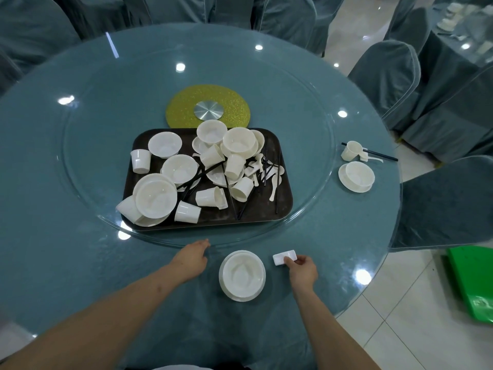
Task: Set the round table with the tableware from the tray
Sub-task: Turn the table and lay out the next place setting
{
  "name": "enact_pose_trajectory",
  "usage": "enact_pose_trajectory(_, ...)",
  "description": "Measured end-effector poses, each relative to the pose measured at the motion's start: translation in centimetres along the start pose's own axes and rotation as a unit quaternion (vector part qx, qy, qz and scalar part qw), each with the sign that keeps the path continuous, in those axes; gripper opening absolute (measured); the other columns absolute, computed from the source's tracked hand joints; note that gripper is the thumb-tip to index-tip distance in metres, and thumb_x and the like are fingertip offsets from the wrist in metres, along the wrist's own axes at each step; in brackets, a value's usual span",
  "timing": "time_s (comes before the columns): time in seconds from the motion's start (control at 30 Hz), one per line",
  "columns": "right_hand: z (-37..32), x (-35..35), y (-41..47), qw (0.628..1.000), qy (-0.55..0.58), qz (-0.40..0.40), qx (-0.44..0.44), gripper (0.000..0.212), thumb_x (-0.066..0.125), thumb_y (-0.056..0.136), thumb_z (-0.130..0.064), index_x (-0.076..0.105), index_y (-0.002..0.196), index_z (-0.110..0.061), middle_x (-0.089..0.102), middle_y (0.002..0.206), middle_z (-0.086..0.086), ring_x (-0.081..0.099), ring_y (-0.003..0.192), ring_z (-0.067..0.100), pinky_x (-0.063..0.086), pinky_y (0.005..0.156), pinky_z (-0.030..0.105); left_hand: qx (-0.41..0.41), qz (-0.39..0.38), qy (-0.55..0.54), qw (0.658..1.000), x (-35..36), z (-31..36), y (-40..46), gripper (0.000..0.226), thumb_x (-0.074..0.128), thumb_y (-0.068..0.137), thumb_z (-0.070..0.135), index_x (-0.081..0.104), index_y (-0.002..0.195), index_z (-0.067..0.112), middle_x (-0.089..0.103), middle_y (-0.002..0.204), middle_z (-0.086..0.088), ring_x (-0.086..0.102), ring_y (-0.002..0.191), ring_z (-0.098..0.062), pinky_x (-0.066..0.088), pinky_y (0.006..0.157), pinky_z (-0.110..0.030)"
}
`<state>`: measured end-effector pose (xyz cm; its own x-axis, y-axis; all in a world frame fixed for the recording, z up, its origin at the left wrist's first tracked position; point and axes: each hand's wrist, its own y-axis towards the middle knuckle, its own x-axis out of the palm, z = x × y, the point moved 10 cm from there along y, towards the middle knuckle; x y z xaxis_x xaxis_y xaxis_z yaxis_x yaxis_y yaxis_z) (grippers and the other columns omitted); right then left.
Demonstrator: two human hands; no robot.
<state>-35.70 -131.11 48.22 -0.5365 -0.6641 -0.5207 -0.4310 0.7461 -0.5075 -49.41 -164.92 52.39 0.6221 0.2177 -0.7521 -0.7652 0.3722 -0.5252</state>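
Setting: I look down on a round glass-topped table (80, 263) with a dark tray (282, 198) on the turntable at frame centre.
Done: one place at centre right looks laid, as I judge it: a bowl on a saucer (356, 177), a cup (350, 150) lying on its side, a spoon and black chopsticks (384, 155) just above it.
In hand: a second place at lower centre has a bowl on a plate (242, 275) set down; a white rest (285, 257) lies just right of it.
Left to do: the tray at centre holds a jumble of bowls, cups, spoons and chopsticks, so I judge most places remain unlaid.
Rest, axis: its long side runs left to right, the right end tilted slightly toward the top of the frame; it lies flat on the glass.
Right hand (302, 271): at lower right, fingertips curled and pinching the rest's near edge.
Left hand (190, 259): at lower centre, left of the bowl, fingers relaxed and extended toward the turntable rim, grasping nothing.
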Motion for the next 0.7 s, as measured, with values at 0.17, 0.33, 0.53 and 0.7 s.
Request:
enact_pose_trajectory(0.17,0.2,0.2,-0.2,1.000,0.000,0.000,0.008,0.026,0.081,0.083,-0.017,0.065,0.102,-0.009,0.068,0.090,0.003,0.065,0.088,0.025,0.046,0.078,0.032,0.006,-0.003,-0.003,1.000,0.1,0.0,0.1,0.056,0.041,0.096,0.009,0.036,0.151,0.015,0.029,0.161,-0.001,0.033,0.145,-0.019,0.027,0.118,-0.029)
enact_pose_trajectory(0.33,0.2,0.0,-0.3,1.000,0.007,0.002,0.016,0.030,0.082,0.082,-0.018,0.065,0.106,-0.010,0.069,0.093,0.003,0.064,0.089,0.023,0.047,0.081,0.032,0.009,-0.012,-0.008,1.000,0.2,-0.1,0.1,0.055,0.041,0.096,0.009,0.037,0.150,0.015,0.029,0.161,-0.001,0.032,0.145,-0.019,0.026,0.119,-0.029)
enact_pose_trajectory(0.53,-0.5,-0.4,-0.7,0.999,0.032,0.020,0.011,0.040,0.081,0.084,-0.024,0.060,0.115,-0.009,0.065,0.099,0.004,0.062,0.096,0.024,0.048,0.089,0.036,-0.008,-0.018,-0.036,0.999,-0.4,-0.1,0.0,0.050,0.043,0.096,0.012,0.043,0.146,0.017,0.042,0.153,-0.002,0.041,0.138,-0.019,0.034,0.114,-0.030)
enact_pose_trajectory(0.7,-4.7,-0.1,-1.1,0.996,0.077,0.042,-0.031,0.027,0.076,0.089,-0.021,0.063,0.109,-0.009,0.067,0.096,0.006,0.064,0.090,0.023,0.046,0.082,0.032,-0.023,0.022,-0.050,0.998,-1.8,0.0,0.5,0.036,0.045,0.100,0.027,0.052,0.135,0.019,0.056,0.135,-0.002,0.054,0.121,-0.018,0.046,0.102,-0.035)
